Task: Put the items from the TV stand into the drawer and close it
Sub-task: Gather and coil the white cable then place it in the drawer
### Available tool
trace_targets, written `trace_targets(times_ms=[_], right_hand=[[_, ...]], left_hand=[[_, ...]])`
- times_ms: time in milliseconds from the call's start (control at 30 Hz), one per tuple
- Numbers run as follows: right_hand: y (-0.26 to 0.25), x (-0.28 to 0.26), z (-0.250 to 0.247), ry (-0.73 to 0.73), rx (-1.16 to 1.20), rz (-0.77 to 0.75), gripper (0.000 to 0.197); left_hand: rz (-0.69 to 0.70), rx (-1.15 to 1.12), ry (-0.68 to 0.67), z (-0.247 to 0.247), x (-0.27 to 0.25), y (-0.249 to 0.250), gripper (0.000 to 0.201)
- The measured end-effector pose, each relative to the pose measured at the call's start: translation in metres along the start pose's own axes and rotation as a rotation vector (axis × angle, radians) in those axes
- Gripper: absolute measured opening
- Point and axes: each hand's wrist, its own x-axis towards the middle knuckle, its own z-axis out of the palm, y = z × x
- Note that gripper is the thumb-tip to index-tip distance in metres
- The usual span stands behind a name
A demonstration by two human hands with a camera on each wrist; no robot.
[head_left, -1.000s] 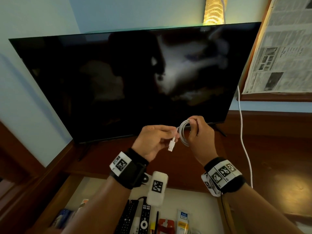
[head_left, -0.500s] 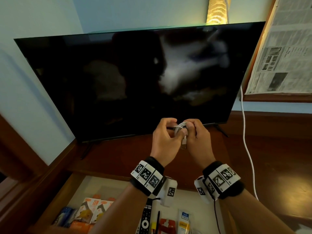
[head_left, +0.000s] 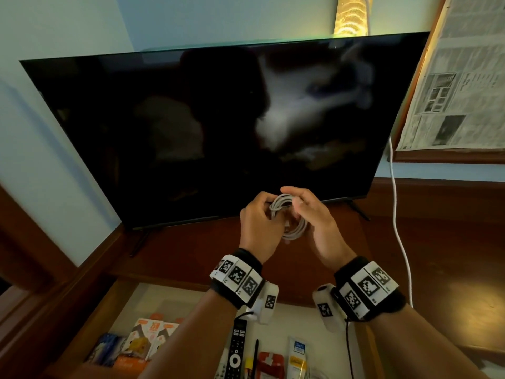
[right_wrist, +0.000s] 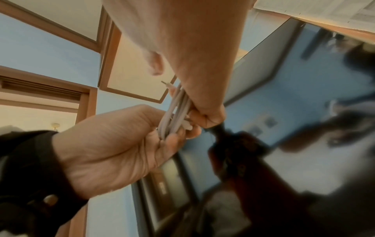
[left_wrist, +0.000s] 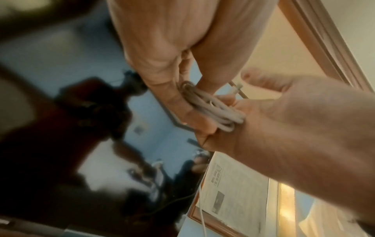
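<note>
A coiled white cable (head_left: pixel 296 232) hangs in the air between both hands, in front of the TV's lower edge and above the TV stand top (head_left: pixel 442 258). My left hand (head_left: pixel 266 212) grips the coil's left side with curled fingers. My right hand (head_left: pixel 299 203) pinches its upper right side, with its other fingers loosely spread. The left wrist view shows the cable (left_wrist: pixel 215 110) squeezed between left thumb and fingers. In the right wrist view the strands (right_wrist: pixel 176 112) run between both hands. Below my wrists the drawer (head_left: pixel 191 299) stands open.
The drawer holds a black remote (head_left: pixel 237 348), orange and blue boxes (head_left: pixel 147 335), a pen (head_left: pixel 255 359), a red item (head_left: pixel 269 365) and a white tube (head_left: pixel 297 356). A large dark TV (head_left: pixel 191 132) fills the back. A white cord (head_left: pixel 396 214) hangs at right under a framed newspaper (head_left: pixel 459 77).
My left hand went from holding the cable's plug end to gripping the coil beside the right hand. Both hands have drawn together and the coil is now bunched between them.
</note>
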Motion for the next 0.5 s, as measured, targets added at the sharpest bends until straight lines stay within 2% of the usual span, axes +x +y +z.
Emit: trace_targets(times_ms=[67,100,200,300,400,500], right_hand=[[0.001,0.0,0.0,-0.039,0.027,0.03,0.052],[0.003,0.0,0.001,-0.012,-0.02,0.019,0.053],[0.003,0.001,0.005,0.097,-0.16,-0.029,0.041],[0.006,0.002,0.008,0.158,-0.214,-0.024,0.039],[0.011,0.003,0.007,0.295,-0.268,-0.043,0.037],[0.014,0.008,0.006,0.487,-0.26,-0.072,0.026]], left_hand=[[-0.057,0.029,0.027,0.002,-0.001,0.003,0.006],[-0.086,0.047,0.035,0.004,-0.001,0.003,0.006],[-0.087,0.125,0.049,0.01,-0.001,-0.002,0.006],[0.004,0.276,0.005,0.015,0.003,-0.011,0.025],[-0.078,0.212,-0.09,0.016,0.001,-0.009,0.012],[-0.074,0.146,-0.156,0.018,-0.005,-0.004,0.011]])
